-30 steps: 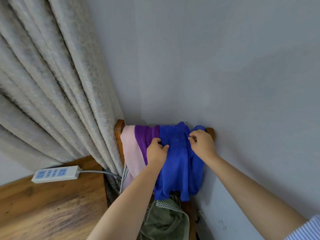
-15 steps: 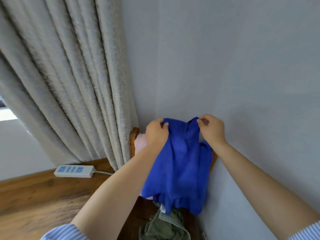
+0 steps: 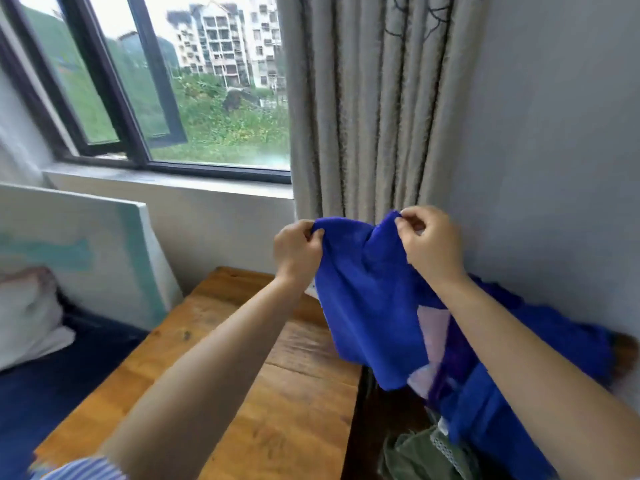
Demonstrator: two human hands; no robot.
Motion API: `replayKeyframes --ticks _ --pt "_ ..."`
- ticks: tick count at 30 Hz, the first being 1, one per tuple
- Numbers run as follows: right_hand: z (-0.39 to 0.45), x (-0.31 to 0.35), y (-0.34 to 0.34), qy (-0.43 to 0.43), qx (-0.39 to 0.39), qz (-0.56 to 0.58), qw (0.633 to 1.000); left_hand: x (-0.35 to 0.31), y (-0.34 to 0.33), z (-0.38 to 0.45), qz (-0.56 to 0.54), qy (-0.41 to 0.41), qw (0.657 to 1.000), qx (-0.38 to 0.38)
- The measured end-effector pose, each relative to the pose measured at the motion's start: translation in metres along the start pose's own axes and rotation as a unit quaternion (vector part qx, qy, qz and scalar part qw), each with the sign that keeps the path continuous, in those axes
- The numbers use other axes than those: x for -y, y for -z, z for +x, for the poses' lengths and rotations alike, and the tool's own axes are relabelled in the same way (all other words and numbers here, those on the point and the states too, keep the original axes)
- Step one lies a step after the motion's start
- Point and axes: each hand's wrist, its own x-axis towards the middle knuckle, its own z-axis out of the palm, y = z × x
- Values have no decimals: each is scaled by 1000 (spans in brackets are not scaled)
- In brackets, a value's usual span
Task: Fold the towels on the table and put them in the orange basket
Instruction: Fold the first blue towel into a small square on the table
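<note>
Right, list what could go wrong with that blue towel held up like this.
1. The left hand and right hand only pinch the top edge of the bright blue terry towel, so a corner may slip.
2. Its lower end hangs against the pink and purple cloths below and may drag them along.
3. No orange basket is in view.

Bare wooden table (image 3: pixel 242 393) below the window.

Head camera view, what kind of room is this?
Likely a bedroom or spare room at home: a pillow on dark bedding at the left, a curtained window, and a wooden table. Both hands, left hand and right hand, hold up a blue towel.
</note>
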Motion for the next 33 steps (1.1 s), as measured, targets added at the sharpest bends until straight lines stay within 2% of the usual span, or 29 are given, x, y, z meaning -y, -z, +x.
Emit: replayKeyframes --ticks 6,10,17,24,28,31,33 --pt "-38 63 -95 5 86 49 995 89 108 -7 77 29 995 -55" --pt "-70 104 -166 0 140 62 988 158 175 -7 117 82 987 -78" --pt "-126 167 -274 -62 169 71 981 274 277 2 196 133 971 -24" --pt "-150 170 -310 -105 156 29 982 323 281 15 191 110 974 51" --pt "-147 151 -314 -58 128 -17 990 329 254 29 128 51 988 70" --pt "-155 120 -318 -79 126 -51 988 345 226 25 109 19 986 122" --pt "-170 95 -325 -114 156 -73 978 362 206 14 123 25 976 178"
